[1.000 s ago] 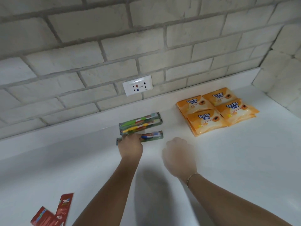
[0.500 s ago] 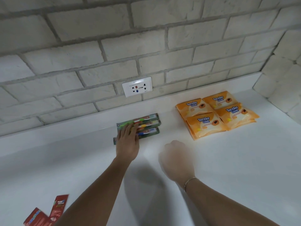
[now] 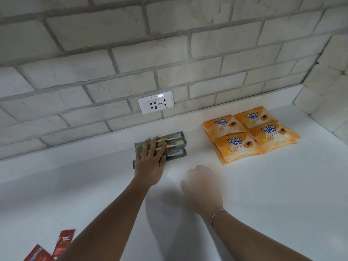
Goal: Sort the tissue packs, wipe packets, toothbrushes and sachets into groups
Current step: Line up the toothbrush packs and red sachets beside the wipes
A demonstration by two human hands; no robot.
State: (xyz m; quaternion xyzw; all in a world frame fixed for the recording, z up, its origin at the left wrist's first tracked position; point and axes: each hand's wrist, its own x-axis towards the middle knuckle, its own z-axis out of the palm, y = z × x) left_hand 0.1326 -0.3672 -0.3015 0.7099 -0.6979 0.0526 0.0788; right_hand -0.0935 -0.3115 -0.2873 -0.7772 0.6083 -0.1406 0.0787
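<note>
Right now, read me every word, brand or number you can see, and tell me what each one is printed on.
"Tender Love": on each of the four orange plastic wipe packets.
"20": low on the two nearer packets.
"9PP": at the top of the white wall socket plate; the rest of it is blurred.
Unreadable: print on the red foil sachets is blurred, and print on the green toothbrush packs is too small.

You're in what looks like a home, at a built-in white desk (image 3: 263, 185) that fits into a corner. A whitewashed brick wall (image 3: 169, 53) with a domestic wall socket (image 3: 156, 102) rises behind it, and the packaged toothbrushes (image 3: 177, 143) on the desk are ordinary household toiletries.
</note>
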